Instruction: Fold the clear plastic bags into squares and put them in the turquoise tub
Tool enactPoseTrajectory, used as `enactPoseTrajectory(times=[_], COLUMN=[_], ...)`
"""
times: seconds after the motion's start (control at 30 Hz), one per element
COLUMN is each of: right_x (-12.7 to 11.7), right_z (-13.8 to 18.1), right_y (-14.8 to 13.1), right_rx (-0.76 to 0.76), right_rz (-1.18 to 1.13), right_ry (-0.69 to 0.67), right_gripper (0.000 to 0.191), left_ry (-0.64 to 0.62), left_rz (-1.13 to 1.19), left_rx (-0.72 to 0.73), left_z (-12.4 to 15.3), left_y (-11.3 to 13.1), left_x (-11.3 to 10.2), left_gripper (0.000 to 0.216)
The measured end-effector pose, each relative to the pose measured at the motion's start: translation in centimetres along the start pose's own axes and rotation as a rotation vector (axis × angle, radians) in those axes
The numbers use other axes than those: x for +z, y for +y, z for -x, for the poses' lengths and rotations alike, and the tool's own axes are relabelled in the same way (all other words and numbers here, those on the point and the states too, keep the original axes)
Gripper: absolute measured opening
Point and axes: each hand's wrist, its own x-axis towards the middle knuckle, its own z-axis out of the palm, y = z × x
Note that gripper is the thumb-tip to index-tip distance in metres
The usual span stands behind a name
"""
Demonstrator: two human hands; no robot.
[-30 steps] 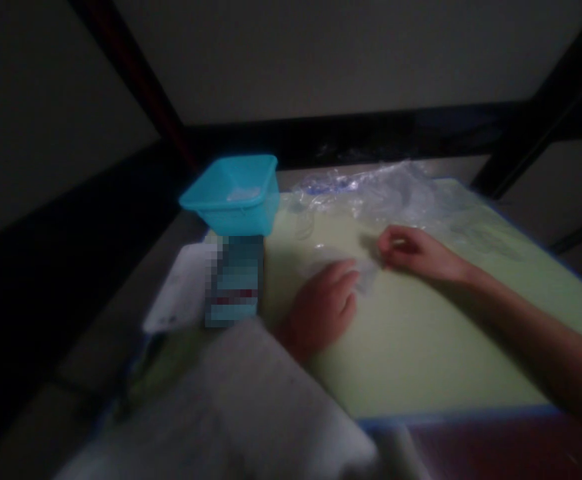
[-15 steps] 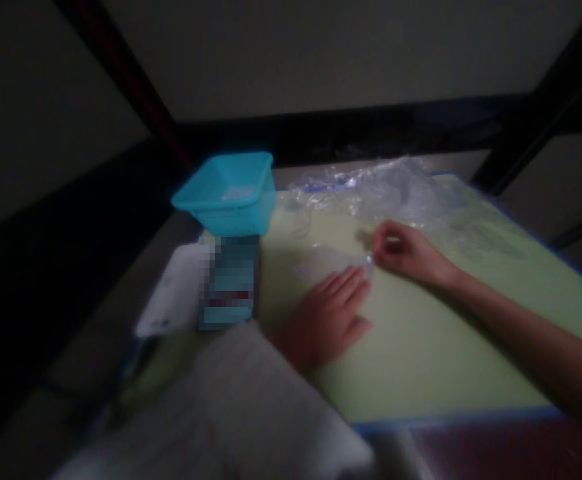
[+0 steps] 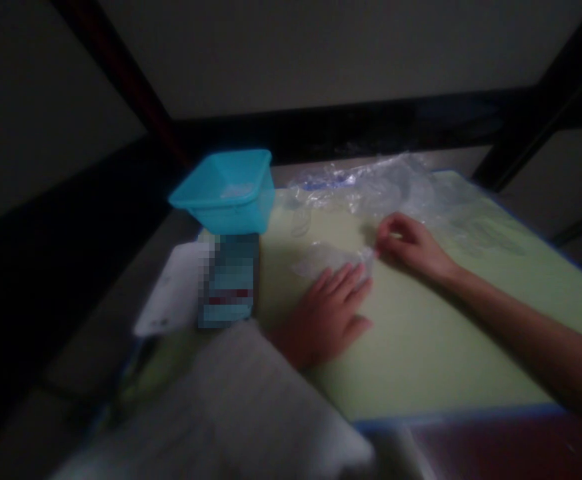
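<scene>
A small clear plastic bag (image 3: 327, 259) lies flat on the pale green mat (image 3: 421, 347). My left hand (image 3: 331, 313) rests on the mat with fingers stretched out, the fingertips pressing the bag's near edge. My right hand (image 3: 409, 245) is curled in a pinch at the bag's right corner. What sits inside the bag is too dim to make out.
A turquoise plastic tub (image 3: 228, 190) stands on a blurred box (image 3: 229, 283) at the mat's left. A white card (image 3: 173, 290) lies beside the box. Crumpled clear plastic (image 3: 385, 187) is heaped at the back. A white cloth (image 3: 231, 413) covers the near left.
My left hand went from half curled to flat, its fingers now spread on the bag. My right hand shifted slightly, keeping its pinch at the bag's corner.
</scene>
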Motion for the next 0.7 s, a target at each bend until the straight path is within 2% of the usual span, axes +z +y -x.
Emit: enactPoseTrajectory(times=[0.23,0.7], right_x=[0.3,0.1], right_z=[0.1,-0.1], right_y=[-0.4,0.7], right_rx=[0.009,0.033], right_rz=[0.001,0.084], right_ry=[-0.015,-0.024], right_gripper=[0.015,0.011], left_ry=[-0.028,-0.063], left_rz=[0.003,-0.007], left_rx=[-0.011,-0.002], left_z=[0.0,0.0], left_y=[0.1,0.1], left_x=[-0.2,-0.3], left_gripper=[0.054,0.058])
